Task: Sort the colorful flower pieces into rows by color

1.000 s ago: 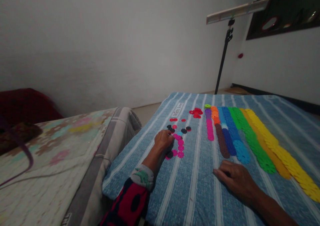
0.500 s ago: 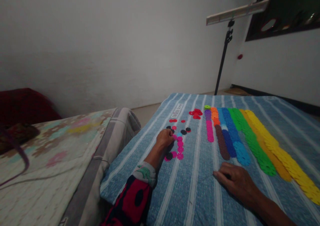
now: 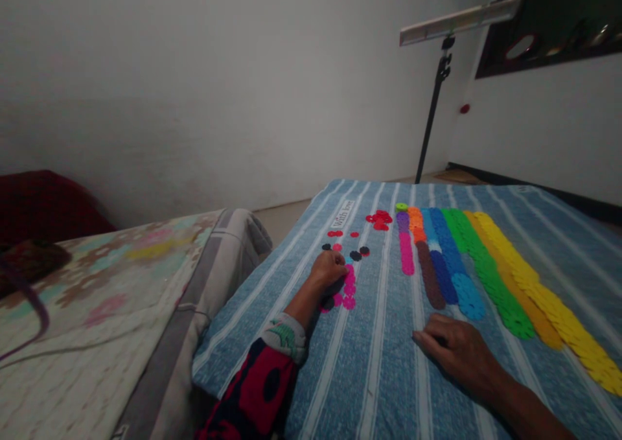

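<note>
My left hand is closed in a pinch at the top of a short column of pink notched discs, with pink showing at its fingertips. A black disc lies beside the column, partly behind my wrist. Just beyond the fingers are more black discs and a bit of light blue. My right hand rests on the striped blue cloth, its fingers curled in and thumb forward, with nothing seen in it. It is nearest the brown row and the light blue discs.
Overlapping rows of green, yellow and pink discs run along the right. A red pile lies farther back. To the left stands a surface with a floral cover. Behind the cloth rises a lamp stand.
My left hand has shifted slightly right, from a pink disc beside the column to the column's top. My right hand stays in place.
</note>
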`<control>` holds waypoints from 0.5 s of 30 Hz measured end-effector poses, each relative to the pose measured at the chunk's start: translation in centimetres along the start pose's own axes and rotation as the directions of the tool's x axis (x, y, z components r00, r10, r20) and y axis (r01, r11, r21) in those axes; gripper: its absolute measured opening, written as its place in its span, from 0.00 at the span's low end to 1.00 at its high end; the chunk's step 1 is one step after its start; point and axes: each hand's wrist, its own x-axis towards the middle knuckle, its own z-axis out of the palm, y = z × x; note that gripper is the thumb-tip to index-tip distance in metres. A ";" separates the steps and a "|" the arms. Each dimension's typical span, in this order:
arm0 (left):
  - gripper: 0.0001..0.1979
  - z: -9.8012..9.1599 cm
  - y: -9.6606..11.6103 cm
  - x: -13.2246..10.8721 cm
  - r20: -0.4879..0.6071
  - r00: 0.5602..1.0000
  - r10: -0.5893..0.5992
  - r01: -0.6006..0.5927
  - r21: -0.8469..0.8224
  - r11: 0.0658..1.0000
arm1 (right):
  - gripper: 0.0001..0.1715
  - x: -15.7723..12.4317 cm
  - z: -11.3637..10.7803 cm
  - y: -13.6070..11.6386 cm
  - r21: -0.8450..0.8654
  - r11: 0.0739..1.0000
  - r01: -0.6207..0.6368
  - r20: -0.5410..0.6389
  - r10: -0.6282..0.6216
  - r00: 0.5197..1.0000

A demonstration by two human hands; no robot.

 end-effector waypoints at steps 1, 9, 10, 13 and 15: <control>0.02 0.0 0.1 0.1 0.008 1.000 0.009 -0.009 0.068 0.998 | 0.25 0.0 0.0 0.0 -0.002 1.000 0.001 0.000 -0.001 1.000; 0.04 -0.4 0.8 -0.3 0.033 0.999 0.015 -0.020 0.173 0.985 | 0.26 0.1 0.1 0.1 0.012 1.000 0.005 0.000 -0.005 1.000; 0.04 -0.4 0.8 -0.3 0.032 0.999 0.008 -0.013 0.157 0.988 | 0.26 0.1 0.0 0.1 0.013 1.000 0.006 0.001 -0.006 1.000; 0.04 -0.2 0.5 -0.1 0.032 0.999 0.009 -0.012 0.108 0.994 | 0.26 0.1 0.0 0.0 0.008 1.000 0.011 -0.001 -0.011 1.000; 0.04 -0.1 0.3 -0.1 0.028 0.999 0.022 -0.025 0.094 0.995 | 0.26 0.1 0.0 0.0 -0.002 1.000 0.015 -0.008 -0.015 1.000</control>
